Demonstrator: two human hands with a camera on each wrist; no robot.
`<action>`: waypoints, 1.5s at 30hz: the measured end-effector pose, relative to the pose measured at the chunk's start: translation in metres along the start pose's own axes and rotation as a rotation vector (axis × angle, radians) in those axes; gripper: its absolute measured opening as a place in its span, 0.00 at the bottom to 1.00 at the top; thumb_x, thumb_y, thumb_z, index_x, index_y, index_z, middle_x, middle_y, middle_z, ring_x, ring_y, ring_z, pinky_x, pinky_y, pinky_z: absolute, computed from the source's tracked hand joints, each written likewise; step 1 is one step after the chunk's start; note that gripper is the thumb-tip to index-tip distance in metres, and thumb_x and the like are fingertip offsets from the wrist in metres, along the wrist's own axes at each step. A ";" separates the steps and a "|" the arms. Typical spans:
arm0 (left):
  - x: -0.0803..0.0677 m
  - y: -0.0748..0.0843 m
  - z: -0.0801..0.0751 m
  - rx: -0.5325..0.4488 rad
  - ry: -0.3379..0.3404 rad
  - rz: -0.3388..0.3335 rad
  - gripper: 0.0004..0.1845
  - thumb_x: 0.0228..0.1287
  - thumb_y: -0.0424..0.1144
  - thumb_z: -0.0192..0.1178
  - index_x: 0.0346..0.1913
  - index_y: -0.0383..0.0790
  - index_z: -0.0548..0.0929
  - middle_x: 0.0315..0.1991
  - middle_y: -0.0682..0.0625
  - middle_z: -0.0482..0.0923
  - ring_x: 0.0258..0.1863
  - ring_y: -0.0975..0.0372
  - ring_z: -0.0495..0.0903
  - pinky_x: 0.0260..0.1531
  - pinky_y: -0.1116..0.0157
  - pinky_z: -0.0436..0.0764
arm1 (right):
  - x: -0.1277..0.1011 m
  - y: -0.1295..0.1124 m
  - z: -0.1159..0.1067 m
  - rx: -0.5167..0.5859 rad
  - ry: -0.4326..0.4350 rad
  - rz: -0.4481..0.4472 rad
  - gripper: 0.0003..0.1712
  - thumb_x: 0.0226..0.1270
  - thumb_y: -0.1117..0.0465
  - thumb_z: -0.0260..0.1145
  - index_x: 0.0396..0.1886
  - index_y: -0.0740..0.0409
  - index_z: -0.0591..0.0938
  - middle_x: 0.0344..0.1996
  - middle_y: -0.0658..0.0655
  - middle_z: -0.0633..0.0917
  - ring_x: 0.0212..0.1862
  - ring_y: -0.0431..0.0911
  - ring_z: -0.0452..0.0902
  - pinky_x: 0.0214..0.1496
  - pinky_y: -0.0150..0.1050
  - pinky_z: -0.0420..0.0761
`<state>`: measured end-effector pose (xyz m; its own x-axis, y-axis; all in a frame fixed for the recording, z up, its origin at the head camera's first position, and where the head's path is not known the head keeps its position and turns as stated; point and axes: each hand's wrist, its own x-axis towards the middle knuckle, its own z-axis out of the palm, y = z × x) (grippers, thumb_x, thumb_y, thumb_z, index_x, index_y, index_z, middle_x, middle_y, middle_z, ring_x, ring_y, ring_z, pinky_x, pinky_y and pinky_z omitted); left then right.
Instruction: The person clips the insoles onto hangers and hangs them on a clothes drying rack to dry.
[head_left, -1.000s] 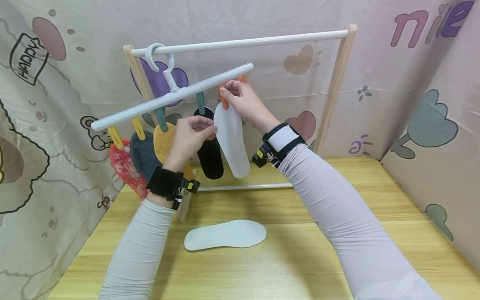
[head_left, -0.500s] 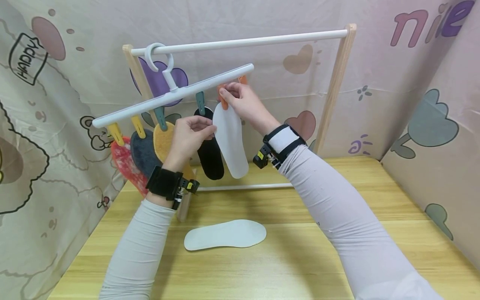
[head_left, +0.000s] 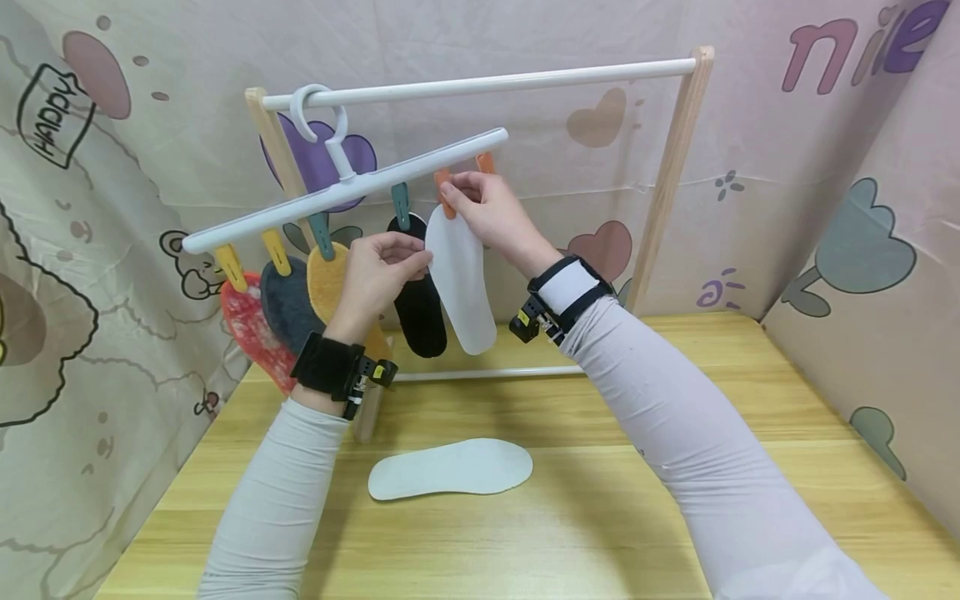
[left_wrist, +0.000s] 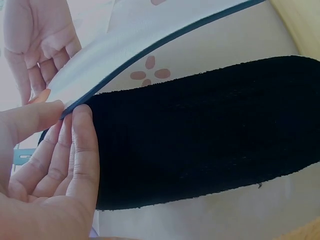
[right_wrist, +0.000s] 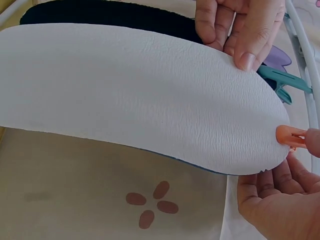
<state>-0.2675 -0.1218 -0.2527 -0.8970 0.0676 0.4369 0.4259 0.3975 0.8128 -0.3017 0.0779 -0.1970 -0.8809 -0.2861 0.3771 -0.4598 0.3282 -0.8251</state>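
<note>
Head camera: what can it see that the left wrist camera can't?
Only the head view shows the hanger, the red, grey and yellow insoles, and a spare white one on the table. Only the left wrist view shows the black insole's fuzzy weave. Both show the left hand pinching the hanging white insole and the right hand.
</note>
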 end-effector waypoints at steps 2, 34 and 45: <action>0.000 -0.001 0.000 0.000 0.000 0.004 0.13 0.74 0.38 0.69 0.52 0.30 0.89 0.48 0.34 0.90 0.36 0.66 0.88 0.43 0.74 0.89 | 0.000 0.001 0.000 -0.003 0.002 -0.005 0.27 0.87 0.51 0.57 0.76 0.60 0.76 0.68 0.60 0.84 0.65 0.50 0.81 0.70 0.47 0.83; -0.004 -0.012 0.002 -0.008 -0.012 -0.029 0.12 0.76 0.37 0.68 0.53 0.30 0.88 0.48 0.33 0.90 0.37 0.64 0.89 0.43 0.73 0.89 | -0.023 0.039 -0.014 -0.090 0.007 -0.014 0.24 0.85 0.57 0.59 0.72 0.65 0.79 0.67 0.64 0.84 0.66 0.55 0.83 0.70 0.48 0.83; -0.008 -0.015 0.004 -0.018 -0.038 -0.049 0.10 0.75 0.34 0.67 0.51 0.29 0.89 0.48 0.33 0.90 0.34 0.68 0.88 0.41 0.73 0.90 | -0.036 0.052 -0.019 -0.141 -0.002 -0.013 0.23 0.85 0.55 0.60 0.70 0.62 0.81 0.65 0.62 0.86 0.66 0.54 0.83 0.71 0.50 0.80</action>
<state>-0.2672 -0.1249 -0.2699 -0.9205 0.0837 0.3818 0.3833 0.3845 0.8398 -0.2961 0.1221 -0.2459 -0.8744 -0.2933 0.3865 -0.4828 0.4474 -0.7528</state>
